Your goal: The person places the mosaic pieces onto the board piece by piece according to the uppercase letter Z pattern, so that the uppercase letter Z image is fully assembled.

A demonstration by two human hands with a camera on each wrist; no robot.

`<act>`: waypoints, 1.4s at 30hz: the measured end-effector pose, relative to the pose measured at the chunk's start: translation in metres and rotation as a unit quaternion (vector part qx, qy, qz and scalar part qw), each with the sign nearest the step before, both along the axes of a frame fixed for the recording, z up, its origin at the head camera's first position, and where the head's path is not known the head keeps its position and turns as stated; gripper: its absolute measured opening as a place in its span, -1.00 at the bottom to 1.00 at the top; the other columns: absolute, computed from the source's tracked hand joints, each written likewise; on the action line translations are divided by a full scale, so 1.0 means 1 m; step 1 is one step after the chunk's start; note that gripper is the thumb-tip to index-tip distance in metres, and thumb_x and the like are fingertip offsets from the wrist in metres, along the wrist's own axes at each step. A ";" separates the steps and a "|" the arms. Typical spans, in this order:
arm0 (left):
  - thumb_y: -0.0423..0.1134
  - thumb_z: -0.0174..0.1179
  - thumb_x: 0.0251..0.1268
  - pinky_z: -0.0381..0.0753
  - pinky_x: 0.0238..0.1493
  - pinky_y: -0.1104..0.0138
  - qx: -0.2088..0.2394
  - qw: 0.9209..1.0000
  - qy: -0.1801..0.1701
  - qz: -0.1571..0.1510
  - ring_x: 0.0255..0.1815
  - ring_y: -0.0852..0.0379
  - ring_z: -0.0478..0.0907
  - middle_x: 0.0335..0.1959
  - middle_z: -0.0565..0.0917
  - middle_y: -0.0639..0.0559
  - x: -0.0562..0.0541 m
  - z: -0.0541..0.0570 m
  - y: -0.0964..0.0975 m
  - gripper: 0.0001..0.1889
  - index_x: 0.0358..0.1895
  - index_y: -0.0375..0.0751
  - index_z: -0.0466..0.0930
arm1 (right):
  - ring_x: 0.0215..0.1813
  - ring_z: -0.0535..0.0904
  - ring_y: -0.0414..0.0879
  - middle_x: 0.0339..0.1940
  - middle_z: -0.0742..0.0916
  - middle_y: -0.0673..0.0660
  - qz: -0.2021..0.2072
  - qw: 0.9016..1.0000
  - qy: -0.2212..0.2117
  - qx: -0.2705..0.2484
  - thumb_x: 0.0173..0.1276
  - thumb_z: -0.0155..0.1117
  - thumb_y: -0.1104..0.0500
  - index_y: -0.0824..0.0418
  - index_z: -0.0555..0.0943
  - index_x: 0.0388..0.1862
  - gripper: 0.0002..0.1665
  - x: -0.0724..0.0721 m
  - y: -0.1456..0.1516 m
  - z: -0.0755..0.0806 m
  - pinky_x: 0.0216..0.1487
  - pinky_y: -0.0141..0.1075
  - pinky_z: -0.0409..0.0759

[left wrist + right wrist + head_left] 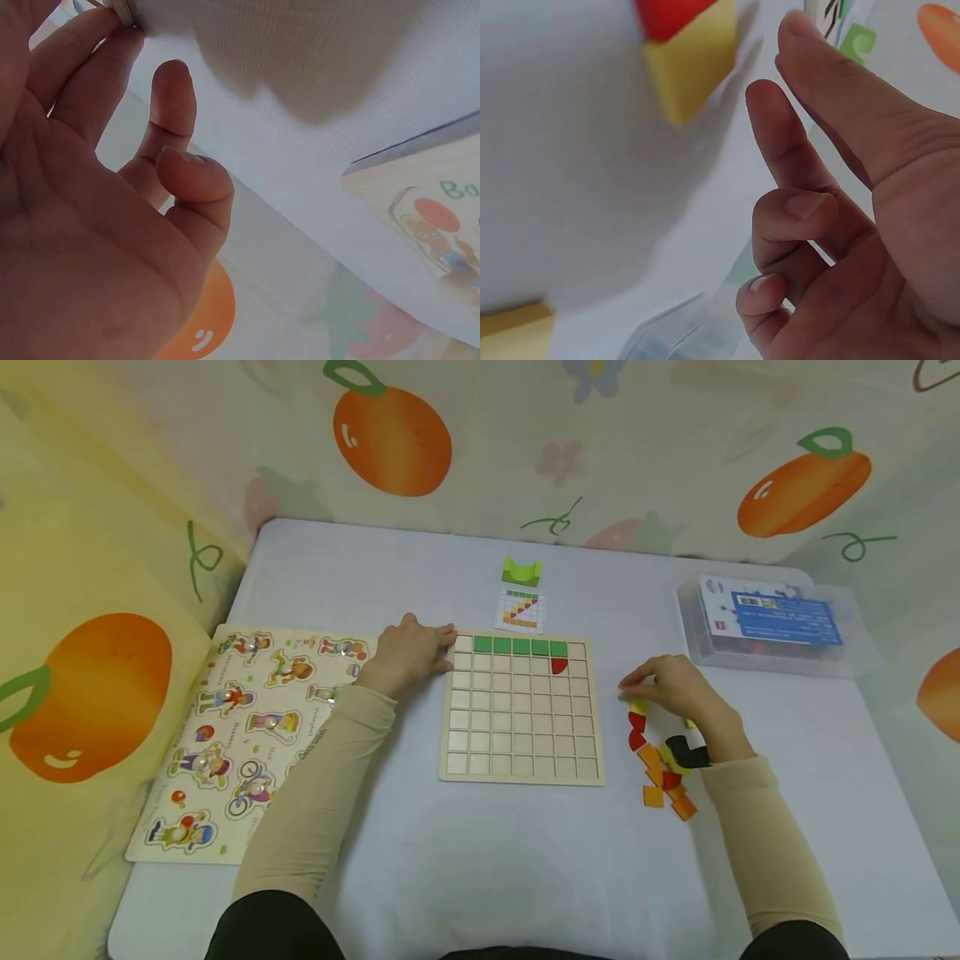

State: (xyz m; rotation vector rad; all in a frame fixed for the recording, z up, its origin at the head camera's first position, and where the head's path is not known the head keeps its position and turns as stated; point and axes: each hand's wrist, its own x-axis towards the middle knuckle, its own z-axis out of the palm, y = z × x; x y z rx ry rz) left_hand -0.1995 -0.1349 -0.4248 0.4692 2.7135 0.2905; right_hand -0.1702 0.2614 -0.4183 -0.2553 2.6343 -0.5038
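My left hand lies by the left edge of a wooden grid board, fingertips touching the rim; the left wrist view shows its fingers loosely bent. The board bears a row of green squares near its top and a red quarter-round piece below the last one. My right hand hovers at the top of a trail of loose pieces, close to a yellow piece. Its thumb and index finger stand slightly apart with nothing between them. Red pieces, orange squares and black pieces lie nearer me.
Behind the board, a pattern card leans at a light green stand. A clear plastic box sits at the back right. Under my left forearm lies a picture puzzle board with several knobbed figures.
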 end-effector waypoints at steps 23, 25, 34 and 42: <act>0.07 0.27 0.41 0.56 -0.04 0.01 0.000 1.000 0.002 -0.001 0.03 -0.16 0.45 0.53 0.47 0.04 0.000 0.001 -0.002 -0.33 0.55 0.07 0.37 | -0.16 0.55 0.07 -0.11 0.80 0.30 -0.011 1.000 -0.026 -0.008 0.27 0.55 0.09 0.33 0.76 -0.02 -0.60 0.012 0.019 -0.001 -0.26 -0.29 0.49; 0.08 0.26 0.41 0.55 -0.06 0.02 0.001 1.000 0.002 -0.003 0.01 -0.15 0.45 0.53 0.48 0.04 0.001 0.001 -0.002 -0.33 0.54 0.07 0.38 | -0.21 0.53 0.05 -0.20 0.80 0.26 -0.008 0.999 -0.028 -0.014 0.25 0.57 0.09 0.32 0.76 -0.08 -0.63 0.011 0.020 0.001 -0.29 -0.28 0.47; 0.08 0.27 0.41 0.55 -0.09 0.06 -0.001 1.000 0.002 -0.005 -0.01 -0.12 0.44 0.55 0.44 0.10 0.000 0.002 -0.002 -0.33 0.54 0.07 0.38 | -0.22 0.49 0.00 -0.28 0.81 0.16 0.024 0.999 0.002 -0.026 0.30 0.53 0.13 0.25 0.79 -0.22 -0.79 -0.007 -0.002 0.006 -0.19 -0.26 0.42; 0.10 0.26 0.39 0.55 0.00 0.05 -0.020 1.000 0.008 0.001 0.07 -0.14 0.47 0.55 0.44 0.11 0.002 0.001 0.002 -0.34 0.52 0.09 0.40 | -0.29 0.46 -0.03 -0.27 0.84 0.20 0.054 0.996 0.053 -0.056 0.24 0.57 0.12 0.24 0.80 -0.26 -0.79 -0.037 -0.047 -0.001 -0.22 -0.26 0.38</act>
